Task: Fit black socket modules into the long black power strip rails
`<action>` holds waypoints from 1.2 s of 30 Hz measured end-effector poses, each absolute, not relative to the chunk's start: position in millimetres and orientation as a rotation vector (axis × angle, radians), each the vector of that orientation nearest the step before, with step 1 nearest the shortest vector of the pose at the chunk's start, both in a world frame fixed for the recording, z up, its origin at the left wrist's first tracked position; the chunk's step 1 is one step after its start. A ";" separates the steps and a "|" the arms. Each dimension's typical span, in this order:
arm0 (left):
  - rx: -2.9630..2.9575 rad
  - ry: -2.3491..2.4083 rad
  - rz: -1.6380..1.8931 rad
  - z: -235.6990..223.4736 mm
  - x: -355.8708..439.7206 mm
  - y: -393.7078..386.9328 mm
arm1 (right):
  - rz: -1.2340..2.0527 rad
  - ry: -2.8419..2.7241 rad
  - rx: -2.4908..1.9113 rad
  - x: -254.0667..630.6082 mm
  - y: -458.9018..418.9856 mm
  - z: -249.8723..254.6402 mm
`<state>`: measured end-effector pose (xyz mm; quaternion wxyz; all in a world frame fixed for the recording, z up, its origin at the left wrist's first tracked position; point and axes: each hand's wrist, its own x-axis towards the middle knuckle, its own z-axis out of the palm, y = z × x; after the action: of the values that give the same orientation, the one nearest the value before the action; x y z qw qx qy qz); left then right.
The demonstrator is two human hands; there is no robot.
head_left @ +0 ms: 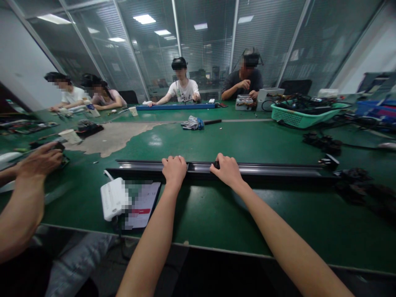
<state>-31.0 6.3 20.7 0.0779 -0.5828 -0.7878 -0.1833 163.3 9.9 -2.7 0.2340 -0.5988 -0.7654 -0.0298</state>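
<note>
A long black channel-shaped rail (278,170) with a shiny inner strip lies across the green table in front of me. My left hand (175,171) is closed over the rail left of its middle, fingers curled over the far edge. A little to the right, my right hand (228,170) pinches a small black piece (217,165) at the rail's channel; the piece is mostly hidden by the fingers. Below the rail's left end are a white power bank (114,199) and a phone-like device (145,206), partly blurred out.
A green basket (297,117) of cables stands at the back right. Dark bundled parts (355,181) lie by the rail's right end. Gloves (192,123) lie beyond the rail. A co-worker's hand (41,159) works at my left; several people sit across the green table (216,222).
</note>
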 end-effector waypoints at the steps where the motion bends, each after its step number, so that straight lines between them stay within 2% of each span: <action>1: -1.744 -2.360 -0.553 20.8 -30.9 6.2 | -0.084 -2.102 -1.648 163.4 10.0 -2.3; 36: -1.751 -2.392 -0.551 24.6 -29.9 4.2 | 0.059 -2.072 -1.984 176.4 4.9 21.6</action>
<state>-29.9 4.2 24.6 0.0632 -0.5796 -0.7917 -0.1824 176.4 4.9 21.6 0.1355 -0.6851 -0.7155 0.0204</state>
